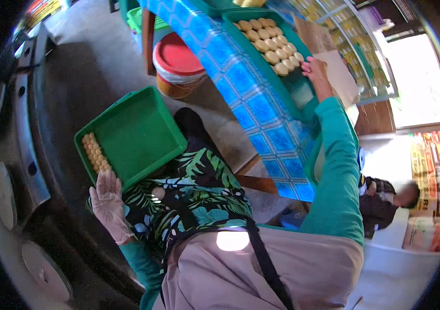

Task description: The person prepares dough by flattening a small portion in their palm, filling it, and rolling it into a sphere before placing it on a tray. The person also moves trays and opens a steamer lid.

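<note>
A green tray (137, 129) rests on my lap, with two short rows of small yellow dough balls (96, 152) along its left edge. My left hand (107, 204), in a clear glove, lies at the tray's near corner, fingers flat, holding nothing that I can see. My right hand (315, 72) reaches out to a second green tray (297, 85) on the blue tiled table (245, 88) and touches its near end. That tray holds several rows of pale round dough balls (271, 44) at its far end.
A bucket with a red lid (178, 64) stands on the floor under the table edge. A brown board (328, 57) lies right of the table tray. Another person (390, 199) sits at the lower right. A dark metal machine (18, 144) runs along the left.
</note>
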### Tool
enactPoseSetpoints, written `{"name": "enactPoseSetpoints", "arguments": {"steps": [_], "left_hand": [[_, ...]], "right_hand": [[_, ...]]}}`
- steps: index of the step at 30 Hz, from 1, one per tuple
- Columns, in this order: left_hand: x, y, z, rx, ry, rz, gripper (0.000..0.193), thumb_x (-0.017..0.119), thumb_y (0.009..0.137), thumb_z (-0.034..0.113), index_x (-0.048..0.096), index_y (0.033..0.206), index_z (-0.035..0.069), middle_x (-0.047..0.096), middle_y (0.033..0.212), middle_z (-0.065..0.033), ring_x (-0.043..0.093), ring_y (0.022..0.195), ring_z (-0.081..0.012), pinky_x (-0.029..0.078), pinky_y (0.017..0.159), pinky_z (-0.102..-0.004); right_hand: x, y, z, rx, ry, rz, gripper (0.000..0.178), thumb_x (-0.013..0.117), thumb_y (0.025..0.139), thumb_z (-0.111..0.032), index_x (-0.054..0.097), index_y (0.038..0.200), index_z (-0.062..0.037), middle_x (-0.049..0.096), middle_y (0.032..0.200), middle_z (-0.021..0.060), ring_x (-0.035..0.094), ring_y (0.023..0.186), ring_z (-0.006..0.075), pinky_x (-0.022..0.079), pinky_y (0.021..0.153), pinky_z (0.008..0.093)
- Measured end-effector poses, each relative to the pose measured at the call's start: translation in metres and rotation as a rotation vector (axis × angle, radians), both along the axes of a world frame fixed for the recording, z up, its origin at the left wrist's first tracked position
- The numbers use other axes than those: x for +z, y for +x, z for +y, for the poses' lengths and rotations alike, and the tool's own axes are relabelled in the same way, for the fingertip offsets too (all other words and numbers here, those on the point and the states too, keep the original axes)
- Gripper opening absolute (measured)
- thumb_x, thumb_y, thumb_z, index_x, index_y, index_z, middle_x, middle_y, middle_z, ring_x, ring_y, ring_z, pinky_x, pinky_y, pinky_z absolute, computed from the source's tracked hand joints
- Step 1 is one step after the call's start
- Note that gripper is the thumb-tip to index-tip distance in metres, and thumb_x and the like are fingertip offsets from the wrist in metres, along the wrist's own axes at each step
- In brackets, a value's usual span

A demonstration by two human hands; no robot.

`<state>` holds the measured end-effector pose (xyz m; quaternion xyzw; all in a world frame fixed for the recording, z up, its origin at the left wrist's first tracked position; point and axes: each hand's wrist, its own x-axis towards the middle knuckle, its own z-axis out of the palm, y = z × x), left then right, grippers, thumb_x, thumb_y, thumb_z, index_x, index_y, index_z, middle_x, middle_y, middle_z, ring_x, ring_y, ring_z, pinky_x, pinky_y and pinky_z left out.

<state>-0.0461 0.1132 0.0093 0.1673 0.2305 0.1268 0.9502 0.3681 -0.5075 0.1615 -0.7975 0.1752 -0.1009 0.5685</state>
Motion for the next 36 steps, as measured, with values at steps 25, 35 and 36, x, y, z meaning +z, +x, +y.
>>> {"name": "enactPoseSetpoints", "arguments": {"steps": [25,35,36], "left_hand": [[-0.055,0.003,0.007,0.384,-0.304,-0.379,0.038,0.050,0.097,0.034,0.057,0.071,0.007,0.050,0.066,-0.0028,0.042,0.063,-0.0190,0.037,0.069,-0.0353],[-0.065,-0.013,0.015,0.409,-0.261,-0.277,0.036,0.049,0.098,0.031,0.056,0.075,0.005,0.054,0.074,-0.0052,0.049,0.073,-0.0212,0.041,0.072,-0.0344],[-0.066,-0.015,0.015,0.413,-0.260,-0.262,0.036,0.049,0.098,0.031,0.056,0.075,0.005,0.054,0.074,-0.0052,0.049,0.073,-0.0212,0.041,0.072,-0.0344]], "right_hand": [[-0.272,-0.144,0.635,0.922,-0.497,-0.049,0.028,0.077,0.071,-0.020,0.070,0.092,-0.0034,0.069,0.081,0.0093,0.064,0.069,0.0188,0.052,0.062,0.0373],[-0.233,-0.180,0.642,0.626,0.387,0.254,0.009,0.069,0.070,-0.005,0.061,0.073,-0.0062,0.063,0.073,0.0086,0.059,0.061,0.0179,0.047,0.055,0.0315],[-0.224,-0.182,0.629,0.551,0.607,0.200,0.013,0.067,0.072,0.000,0.058,0.081,-0.0050,0.059,0.070,0.0054,0.056,0.061,0.0142,0.045,0.052,0.0259]]}}
